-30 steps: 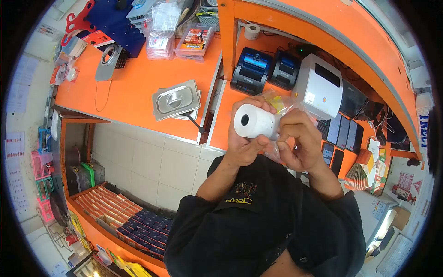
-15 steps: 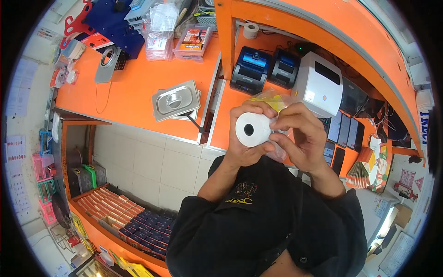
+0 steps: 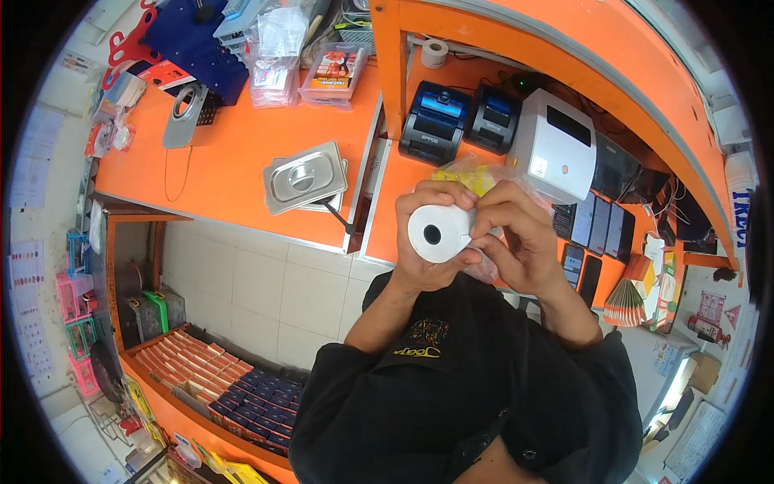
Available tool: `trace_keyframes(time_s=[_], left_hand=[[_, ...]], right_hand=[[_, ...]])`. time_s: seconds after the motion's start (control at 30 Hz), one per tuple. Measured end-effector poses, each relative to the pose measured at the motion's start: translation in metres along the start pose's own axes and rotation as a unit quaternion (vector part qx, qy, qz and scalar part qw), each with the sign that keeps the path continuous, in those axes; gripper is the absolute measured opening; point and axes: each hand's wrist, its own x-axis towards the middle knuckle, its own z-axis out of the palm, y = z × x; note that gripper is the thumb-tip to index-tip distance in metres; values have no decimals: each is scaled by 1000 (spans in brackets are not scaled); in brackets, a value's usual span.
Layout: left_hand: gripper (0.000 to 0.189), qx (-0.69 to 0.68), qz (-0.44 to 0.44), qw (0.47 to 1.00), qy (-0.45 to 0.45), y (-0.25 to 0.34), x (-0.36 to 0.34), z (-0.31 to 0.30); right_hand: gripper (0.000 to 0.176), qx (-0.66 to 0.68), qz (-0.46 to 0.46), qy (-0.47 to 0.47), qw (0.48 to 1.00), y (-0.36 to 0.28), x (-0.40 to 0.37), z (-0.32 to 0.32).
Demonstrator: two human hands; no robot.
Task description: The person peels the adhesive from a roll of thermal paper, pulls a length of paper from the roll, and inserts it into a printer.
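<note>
Roll (image 3: 446, 234), now turned more end-on, sits nearer the body than the white printer (image 3: 556, 153), wrapped in the left hand (image 3: 418, 270); the right hand (image 3: 524, 234) pinches its side narrowly, apparently reaching its outer layer.

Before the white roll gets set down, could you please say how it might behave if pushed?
On its curved side, the white roll would probably roll away. On its flat end, it should be steadier. Its small dark centre hole suggests a firm, fairly heavy roll.

The paper roll (image 3: 448, 246) looks smooth and matt, the lid (image 3: 301, 179) shiny metal, the orange counter (image 3: 234, 173) smooth.
</note>
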Motion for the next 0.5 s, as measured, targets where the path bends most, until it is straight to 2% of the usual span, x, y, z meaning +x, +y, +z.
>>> trace_keyframes(time_s=[0.27, 0.33, 0.5], left_hand=[[70, -11, 14, 1000, 15, -1, -1, 3], [70, -34, 6, 999, 37, 3, 0, 4], [70, -71, 7, 995, 67, 2, -1, 3]], right_hand=[[20, 7, -35, -52, 998, 4, 2, -3], [21, 35, -23, 60, 997, 7, 0, 5], [22, 18, -14, 71, 997, 12, -6, 8]])
